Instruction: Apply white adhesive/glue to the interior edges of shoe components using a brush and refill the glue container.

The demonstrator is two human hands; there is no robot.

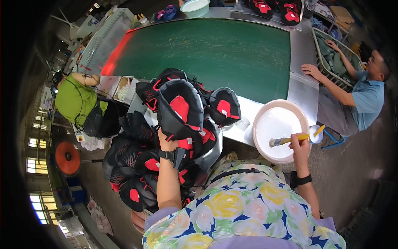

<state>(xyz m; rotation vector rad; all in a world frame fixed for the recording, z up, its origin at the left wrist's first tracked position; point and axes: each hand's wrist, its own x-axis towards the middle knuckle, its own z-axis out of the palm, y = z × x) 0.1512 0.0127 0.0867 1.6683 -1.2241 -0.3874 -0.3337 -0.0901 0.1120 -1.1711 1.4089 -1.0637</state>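
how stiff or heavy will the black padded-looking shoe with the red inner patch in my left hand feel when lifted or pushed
The black padded-looking shoe is probably light: your left hand alone seems to support it. Its collar stands open, so it may be semi-stiff and keep its shape when pushed. Its matt surface suggests little slipping.

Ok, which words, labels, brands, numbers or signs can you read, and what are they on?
No text is readable.
White labels in the nearby black shoes: too small to read.
Labels in the far shoes across the green belt: also too small.
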